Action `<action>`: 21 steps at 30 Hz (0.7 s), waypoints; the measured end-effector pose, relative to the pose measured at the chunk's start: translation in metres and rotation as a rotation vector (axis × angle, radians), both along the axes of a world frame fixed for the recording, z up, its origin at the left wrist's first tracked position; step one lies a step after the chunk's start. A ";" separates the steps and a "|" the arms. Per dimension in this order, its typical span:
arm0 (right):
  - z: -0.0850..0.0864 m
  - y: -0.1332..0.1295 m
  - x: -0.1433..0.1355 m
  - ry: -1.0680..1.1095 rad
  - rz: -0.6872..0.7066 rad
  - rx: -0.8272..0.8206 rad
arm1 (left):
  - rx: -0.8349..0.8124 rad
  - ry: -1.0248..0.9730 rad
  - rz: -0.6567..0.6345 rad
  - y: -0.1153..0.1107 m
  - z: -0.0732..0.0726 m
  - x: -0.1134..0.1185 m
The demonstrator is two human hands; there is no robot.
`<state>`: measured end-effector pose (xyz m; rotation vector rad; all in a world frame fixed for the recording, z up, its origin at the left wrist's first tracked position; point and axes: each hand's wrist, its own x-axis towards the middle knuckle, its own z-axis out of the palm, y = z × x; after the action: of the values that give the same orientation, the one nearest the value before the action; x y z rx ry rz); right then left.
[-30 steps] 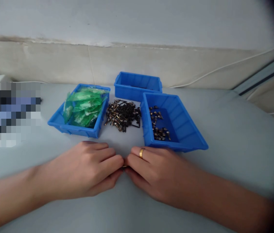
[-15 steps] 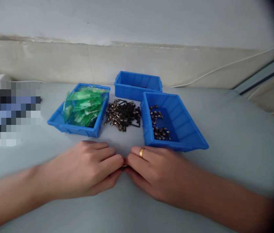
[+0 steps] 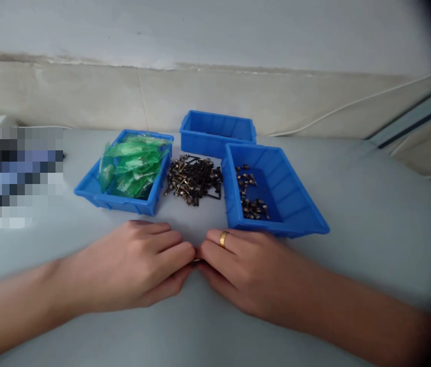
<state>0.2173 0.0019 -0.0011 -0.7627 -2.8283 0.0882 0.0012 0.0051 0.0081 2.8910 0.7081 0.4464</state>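
My left hand (image 3: 150,262) and my right hand (image 3: 238,265) meet fingertip to fingertip just above the table. Both are closed in a pinch on a small screw (image 3: 196,261), of which only a dark, brassy sliver shows between the fingers. A gold ring sits on a finger of my right hand. Beyond the hands lies a heap of loose screws (image 3: 194,178), black on the right and brass-toned on the left. To its right, a blue bin (image 3: 295,204) holds several small metal screws (image 3: 254,209), close behind my right knuckles.
Left of the heap stands a blue bin (image 3: 124,205) filled with green plastic packets (image 3: 135,163). A third blue bin (image 3: 204,142) is at the back near the wall. A white cable (image 3: 338,107) runs along the wall, and a blurred-out patch (image 3: 17,173) covers the left side.
Both hands stay in nearly the same place, still pinching. A little more of the screw's brassy surface shows between the fingertips; the bins and heap have not moved.
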 end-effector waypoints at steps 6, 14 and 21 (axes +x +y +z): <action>0.000 0.000 0.000 0.010 0.004 0.013 | -0.005 0.004 0.002 0.000 -0.001 0.000; 0.002 0.000 -0.001 0.005 -0.004 0.008 | 0.001 0.008 0.005 0.000 -0.001 0.000; 0.003 -0.001 0.000 0.002 -0.003 0.014 | -0.016 0.011 0.010 0.000 0.001 0.001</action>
<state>0.2173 0.0013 0.0015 -0.7636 -2.8224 0.0686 0.0023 0.0056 0.0095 2.8781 0.7248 0.4244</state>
